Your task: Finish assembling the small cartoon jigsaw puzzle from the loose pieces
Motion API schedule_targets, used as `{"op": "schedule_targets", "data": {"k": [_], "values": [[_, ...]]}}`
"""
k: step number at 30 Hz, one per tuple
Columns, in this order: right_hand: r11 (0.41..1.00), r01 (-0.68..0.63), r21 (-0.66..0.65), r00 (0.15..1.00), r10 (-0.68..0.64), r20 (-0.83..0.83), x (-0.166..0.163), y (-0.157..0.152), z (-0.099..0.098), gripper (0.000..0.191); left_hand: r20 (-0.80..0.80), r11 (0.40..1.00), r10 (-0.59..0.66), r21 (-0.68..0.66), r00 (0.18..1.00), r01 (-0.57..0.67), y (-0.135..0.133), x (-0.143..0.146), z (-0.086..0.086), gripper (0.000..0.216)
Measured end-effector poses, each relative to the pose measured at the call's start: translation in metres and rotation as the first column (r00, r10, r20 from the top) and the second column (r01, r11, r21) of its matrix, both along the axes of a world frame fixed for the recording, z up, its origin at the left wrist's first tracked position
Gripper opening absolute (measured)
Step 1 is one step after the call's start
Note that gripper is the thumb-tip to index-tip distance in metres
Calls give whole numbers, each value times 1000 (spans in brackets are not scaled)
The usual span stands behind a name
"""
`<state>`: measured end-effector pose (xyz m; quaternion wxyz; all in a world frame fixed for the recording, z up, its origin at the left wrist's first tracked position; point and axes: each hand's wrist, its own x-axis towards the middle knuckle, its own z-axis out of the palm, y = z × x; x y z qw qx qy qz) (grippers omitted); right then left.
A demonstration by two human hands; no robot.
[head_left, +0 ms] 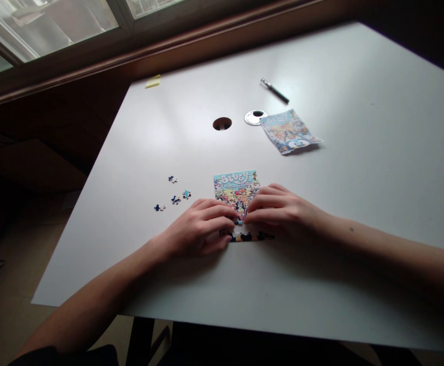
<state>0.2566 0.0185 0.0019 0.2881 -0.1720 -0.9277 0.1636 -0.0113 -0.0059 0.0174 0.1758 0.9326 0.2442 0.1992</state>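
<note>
A small colourful jigsaw puzzle [237, 184] lies flat on the white table, its upper part joined. A pale gap separates that part from a strip of joined pieces [246, 237] at the bottom. My left hand [208, 223] curls over the puzzle's lower left side, fingers closed and thumb near the bottom strip. From the right, my right hand [277, 206] reaches in with bent fingers pressed together, fingertips at the edge of the gap. Between both sets of fingertips shows a small blue puzzle piece [239, 222], partly hidden. Several loose puzzle pieces [175, 200] lie left of my left hand.
A creased picture sheet [288, 133] with a matching design overlaps a round metal cover [253, 118]. Beside the cover is a round hole [222, 124] in the table [183, 137]. Farther back lie a dark pen [275, 91] and a yellow slip [153, 81]. A window borders the far side.
</note>
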Motion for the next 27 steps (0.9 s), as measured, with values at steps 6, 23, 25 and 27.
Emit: {"op": "schedule_targets", "data": {"k": [6, 23, 25, 27], "values": [[1000, 24, 2, 1000, -24, 18, -2, -2, 3, 17, -5, 1000, -3, 2, 1000, 3, 0, 0, 1, 16], [998, 51, 31, 998, -52, 44, 2, -2, 0, 20, -47, 997, 5, 77, 999, -1, -1, 0, 0, 41], [999, 40, 33, 998, -42, 49, 2, -2, 2, 21, -58, 996, 7, 88, 998, -2, -2, 0, 1, 41], [999, 33, 25, 999, -34, 38, 2, -2, 3, 21, -70, 995, 0, 97, 998, 7, -2, 1, 1, 40]]}}
